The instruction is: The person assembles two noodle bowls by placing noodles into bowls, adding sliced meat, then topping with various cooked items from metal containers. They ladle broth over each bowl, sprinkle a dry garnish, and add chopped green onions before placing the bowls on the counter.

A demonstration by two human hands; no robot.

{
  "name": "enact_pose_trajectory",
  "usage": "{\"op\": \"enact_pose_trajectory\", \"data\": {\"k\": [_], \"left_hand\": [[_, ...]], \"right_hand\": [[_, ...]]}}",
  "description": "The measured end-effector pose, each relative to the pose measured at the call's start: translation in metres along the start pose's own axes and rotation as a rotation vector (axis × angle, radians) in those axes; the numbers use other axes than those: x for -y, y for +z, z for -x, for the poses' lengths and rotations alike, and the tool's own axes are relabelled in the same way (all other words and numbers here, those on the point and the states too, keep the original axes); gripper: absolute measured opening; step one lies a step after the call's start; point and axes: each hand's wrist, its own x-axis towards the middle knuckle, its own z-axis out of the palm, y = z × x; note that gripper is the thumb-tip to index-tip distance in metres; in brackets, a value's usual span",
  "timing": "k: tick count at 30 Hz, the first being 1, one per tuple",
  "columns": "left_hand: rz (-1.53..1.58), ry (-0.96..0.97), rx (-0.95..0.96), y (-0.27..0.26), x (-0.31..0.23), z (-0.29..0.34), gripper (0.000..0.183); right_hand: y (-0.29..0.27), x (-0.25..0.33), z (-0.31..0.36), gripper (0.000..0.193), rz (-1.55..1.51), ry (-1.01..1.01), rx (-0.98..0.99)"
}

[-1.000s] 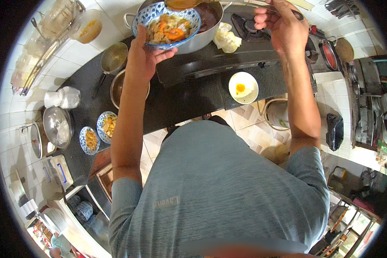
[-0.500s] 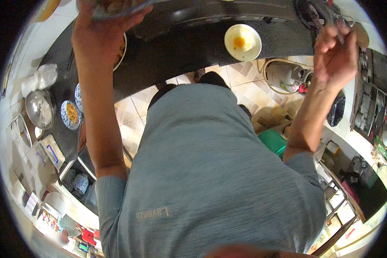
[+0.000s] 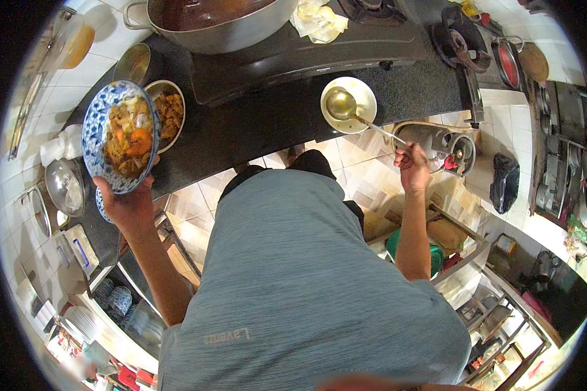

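Note:
My left hand [image 3: 127, 205] is closed on the lower edge of a blue-and-white patterned bowl [image 3: 92, 140], lifted above the left of the counter and tilted toward me. Chunks of food, an orange piece and pale strands lie in it. My right hand [image 3: 412, 168] grips the end of a long-handled metal ladle [image 3: 340, 104]. Its cup is over or in a white bowl [image 3: 369, 98] standing near the counter's front edge; whether they touch I cannot tell. Partly behind the patterned bowl is a white-rimmed bowl [image 3: 182, 112] of brown pieces.
A large metal pot [image 3: 228, 40] with dark reddish contents sits on the black stove [image 3: 254, 77]. Beside it lies a crumpled pale yellow cloth [image 3: 319, 23]. A metal bowl [image 3: 137, 63] stands at the far left. Below the counter's front edge is a gas cylinder [image 3: 414, 138].
My left hand has come back from the far left with the bowl. The right hand has moved from the far right down and inward, and the ladle now reaches the white bowl.

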Motion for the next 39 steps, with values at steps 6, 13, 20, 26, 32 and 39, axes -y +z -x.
{"op": "enact_pose_trajectory", "data": {"k": [6,13,20,26,32,39], "left_hand": [[0.018,0.097,-0.133,-0.008,-0.002,0.015,0.073],[0.014,0.14,-0.281,-0.025,-0.01,0.074,0.074],[0.057,0.188,-0.439,-0.029,-0.013,0.134,0.072],[0.077,0.277,-0.645,-0.027,-0.021,0.209,0.076],[0.126,0.333,-0.754,-0.065,-0.025,0.237,0.076],[0.289,0.405,-0.7,-0.138,-0.036,0.25,0.071]], "right_hand": [[-0.029,0.006,0.004,0.057,0.081,0.181,-0.068],[0.093,0.112,-0.091,0.038,1.163,-0.715,-0.073],[0.353,-0.022,-0.244,0.038,1.375,-1.367,0.594],[0.352,-0.098,-0.193,0.054,1.435,-1.201,0.666],[0.445,-0.189,-0.099,0.053,1.239,-1.212,0.979],[0.428,-0.12,-0.106,0.061,1.604,-1.271,1.072]]}}
